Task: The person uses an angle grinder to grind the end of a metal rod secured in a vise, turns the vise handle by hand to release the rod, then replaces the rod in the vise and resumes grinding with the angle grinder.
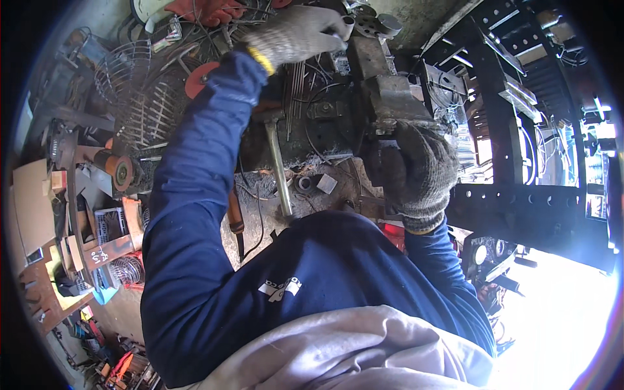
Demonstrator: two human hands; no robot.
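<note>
My left hand [302, 34], in a grey knit glove with a yellow cuff, reaches to the far side of the bench. Its fingertips close on a short round metal piece [349, 26] just beyond the bench vise [393, 97]. Slight blur covers the glove. Nearer to me, my right hand [426, 169], gloved too, is curled in at the front of the vise, beside its screw end. Whatever lies inside those fingers is hidden by the glove.
A hammer [278, 162] hangs at the bench's near edge. Thin metal rods [296, 97] and cables lie left of the vise. Wire racks [146, 117] and a bench grinder [117, 170] stand at left. A black punched steel frame [520, 201] rises at right.
</note>
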